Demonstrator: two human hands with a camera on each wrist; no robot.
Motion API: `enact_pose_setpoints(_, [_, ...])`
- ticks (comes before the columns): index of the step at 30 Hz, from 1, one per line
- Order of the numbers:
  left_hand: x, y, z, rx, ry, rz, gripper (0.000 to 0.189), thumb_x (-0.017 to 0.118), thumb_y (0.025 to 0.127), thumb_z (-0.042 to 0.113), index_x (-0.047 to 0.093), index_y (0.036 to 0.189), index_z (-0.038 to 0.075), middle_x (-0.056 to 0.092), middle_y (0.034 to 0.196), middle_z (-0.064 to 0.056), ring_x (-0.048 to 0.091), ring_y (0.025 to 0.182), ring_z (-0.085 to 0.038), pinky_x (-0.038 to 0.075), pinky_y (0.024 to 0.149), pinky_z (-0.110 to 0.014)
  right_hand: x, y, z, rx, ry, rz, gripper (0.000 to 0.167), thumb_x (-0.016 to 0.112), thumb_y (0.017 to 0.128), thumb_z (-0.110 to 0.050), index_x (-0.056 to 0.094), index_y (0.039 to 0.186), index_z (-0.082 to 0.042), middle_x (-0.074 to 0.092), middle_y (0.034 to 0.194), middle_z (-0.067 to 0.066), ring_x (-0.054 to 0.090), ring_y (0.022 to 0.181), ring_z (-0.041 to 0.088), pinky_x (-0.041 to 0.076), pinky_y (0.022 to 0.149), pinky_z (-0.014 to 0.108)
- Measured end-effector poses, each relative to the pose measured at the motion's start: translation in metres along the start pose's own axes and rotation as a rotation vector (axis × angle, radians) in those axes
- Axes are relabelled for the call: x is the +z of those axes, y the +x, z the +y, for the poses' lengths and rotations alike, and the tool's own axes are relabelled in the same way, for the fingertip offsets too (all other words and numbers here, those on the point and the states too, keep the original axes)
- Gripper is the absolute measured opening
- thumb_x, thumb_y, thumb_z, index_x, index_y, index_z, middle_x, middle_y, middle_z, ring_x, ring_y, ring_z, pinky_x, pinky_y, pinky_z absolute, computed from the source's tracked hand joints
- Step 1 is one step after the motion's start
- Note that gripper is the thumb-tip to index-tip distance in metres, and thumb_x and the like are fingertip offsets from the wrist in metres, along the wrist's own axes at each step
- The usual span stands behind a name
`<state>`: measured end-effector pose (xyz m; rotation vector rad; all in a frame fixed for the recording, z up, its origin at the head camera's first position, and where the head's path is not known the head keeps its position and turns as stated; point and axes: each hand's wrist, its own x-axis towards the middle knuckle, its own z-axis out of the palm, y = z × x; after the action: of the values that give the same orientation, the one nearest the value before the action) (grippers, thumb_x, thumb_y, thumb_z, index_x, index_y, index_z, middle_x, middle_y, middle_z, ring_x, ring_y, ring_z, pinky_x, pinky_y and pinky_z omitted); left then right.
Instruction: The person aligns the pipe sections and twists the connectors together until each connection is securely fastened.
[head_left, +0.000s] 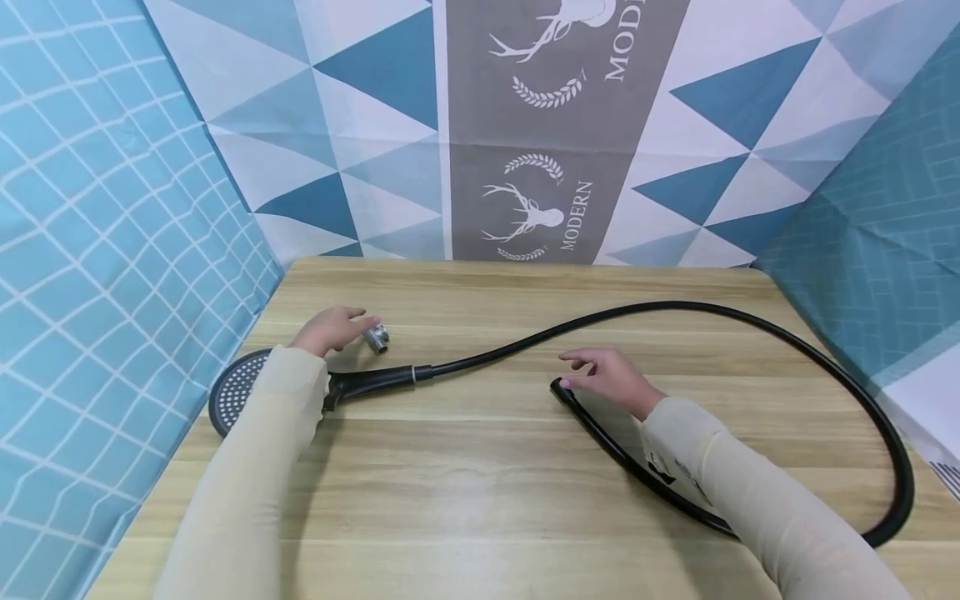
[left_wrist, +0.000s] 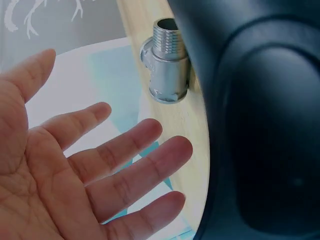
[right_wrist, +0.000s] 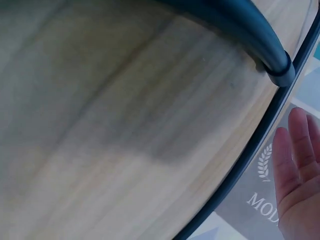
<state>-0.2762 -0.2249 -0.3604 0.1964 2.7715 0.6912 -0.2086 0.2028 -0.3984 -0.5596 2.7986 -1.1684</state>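
Observation:
My left hand [head_left: 335, 329], fingers spread, hovers beside a small chrome threaded fitting [head_left: 377, 338] and holds nothing. In the left wrist view the fitting [left_wrist: 170, 75] shows a threaded neck and a side port, apart from the fingertips [left_wrist: 177, 150]. Beneath my left forearm lies a black shower head [head_left: 238, 392] with a round perforated face, its handle [head_left: 375, 382] joined to a black hose [head_left: 675, 306]. Close to the hose's free end [head_left: 561, 390] is my right hand [head_left: 606, 379], fingers loosely extended; the right wrist view shows that hand [right_wrist: 300, 190] apart from the hose end [right_wrist: 282, 72].
The hose loops across the right side of the wooden table [head_left: 465, 483] and passes under my right forearm. A patterned cloth with deer heads [head_left: 525, 208] stands behind the table. Blue tiled cloth [head_left: 112, 208] borders the left, and a white item [head_left: 915, 417] sits at the right edge.

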Motion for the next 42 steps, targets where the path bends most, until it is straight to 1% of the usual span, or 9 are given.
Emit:
enact_pose_setpoints(3, [0.000, -0.001, 0.000, -0.027, -0.047, 0.013, 0.070, 0.043, 0.100, 0.045, 0.030, 0.145, -0.006, 0.043, 0.135, -0.033, 0.063, 0.082, -0.033, 0.049, 0.073, -0.044, 0.001, -0.006, 0.003, 0.003, -0.003, 0.006, 0.042, 0.073, 0.086, -0.018, 0.063, 0.122, 0.002, 0.065, 0.115, 0.021, 0.062, 0.082, 0.022, 0.050, 0.069, 0.032])
enact_pose_setpoints(6, [0.002, -0.001, -0.001, -0.063, -0.100, 0.026, 0.068, 0.046, 0.099, 0.041, 0.030, 0.145, -0.006, 0.054, 0.119, -0.030, 0.066, 0.084, -0.033, 0.052, 0.070, -0.042, 0.003, -0.012, 0.005, -0.001, -0.033, 0.026, 0.038, 0.072, 0.086, -0.015, 0.064, 0.120, 0.001, 0.065, 0.116, 0.019, 0.062, 0.085, 0.020, 0.048, 0.065, 0.030])
enact_pose_setpoints(9, [0.005, 0.001, -0.004, -0.089, -0.159, 0.022, 0.065, 0.048, 0.099, 0.036, 0.029, 0.146, -0.005, 0.058, 0.105, -0.026, 0.065, 0.081, -0.032, 0.052, 0.067, -0.040, 0.005, -0.018, 0.007, 0.031, -0.035, 0.033, 0.039, 0.072, 0.086, -0.013, 0.064, 0.121, 0.000, 0.065, 0.114, 0.021, 0.060, 0.075, 0.020, 0.047, 0.061, 0.029])
enact_pose_setpoints(16, [0.007, 0.007, -0.007, -0.119, -0.236, -0.029, 0.065, 0.049, 0.099, 0.033, 0.027, 0.146, -0.006, 0.057, 0.117, -0.032, 0.066, 0.090, -0.036, 0.053, 0.074, -0.042, 0.012, -0.026, 0.014, 0.036, -0.056, 0.000, 0.053, 0.076, 0.083, -0.016, 0.058, 0.130, -0.001, 0.064, 0.116, 0.020, 0.060, 0.098, 0.027, 0.045, 0.067, 0.030])
enact_pose_setpoints(23, [0.004, 0.009, -0.014, -0.145, -0.299, -0.081, 0.066, 0.049, 0.099, 0.031, 0.023, 0.147, -0.008, 0.052, 0.123, -0.033, 0.066, 0.086, -0.032, 0.053, 0.073, -0.040, 0.016, -0.030, 0.007, 0.152, -0.079, -0.006, 0.058, 0.077, 0.081, -0.016, 0.055, 0.134, -0.005, 0.063, 0.086, 0.003, 0.048, 0.062, 0.011, 0.040, 0.059, 0.028])
enact_pose_setpoints(29, [0.006, 0.013, -0.013, -0.149, -0.334, -0.059, 0.066, 0.050, 0.099, 0.026, 0.022, 0.146, -0.010, 0.057, 0.108, -0.030, 0.065, 0.072, -0.024, 0.055, 0.072, -0.038, 0.020, -0.033, 0.005, 0.187, -0.171, -0.001, 0.054, 0.076, 0.082, -0.015, 0.058, 0.132, -0.005, 0.057, 0.075, -0.001, 0.046, 0.062, 0.012, 0.039, 0.057, 0.029])
enact_pose_setpoints(31, [0.008, 0.014, -0.011, -0.126, -0.239, -0.013, 0.063, 0.055, 0.096, 0.022, 0.028, 0.144, -0.010, 0.059, 0.107, -0.030, 0.065, 0.072, -0.026, 0.055, 0.072, -0.038, 0.022, -0.033, 0.006, 0.190, -0.178, -0.010, 0.054, 0.075, 0.082, -0.013, 0.057, 0.132, -0.005, 0.056, 0.074, -0.001, 0.046, 0.060, 0.012, 0.039, 0.056, 0.028])
enact_pose_setpoints(37, [0.012, 0.020, -0.006, 0.046, 0.198, 0.111, 0.054, 0.060, 0.081, -0.004, 0.049, 0.135, -0.004, 0.049, 0.133, -0.028, 0.058, 0.099, -0.039, 0.047, 0.079, -0.045, 0.029, -0.028, 0.008, 0.177, -0.161, -0.032, 0.056, 0.073, 0.081, -0.006, 0.055, 0.134, -0.004, 0.056, 0.075, 0.000, 0.046, 0.061, 0.012, 0.040, 0.058, 0.027])
enact_pose_setpoints(42, [0.012, 0.026, -0.001, 0.140, 0.251, 0.051, 0.062, 0.065, 0.075, -0.009, 0.051, 0.135, -0.001, 0.049, 0.134, -0.027, 0.057, 0.093, -0.036, 0.046, 0.075, -0.043, 0.029, -0.026, 0.008, 0.199, -0.167, -0.038, 0.057, 0.073, 0.081, -0.006, 0.055, 0.135, -0.006, 0.056, 0.077, 0.001, 0.047, 0.063, 0.013, 0.040, 0.060, 0.028])
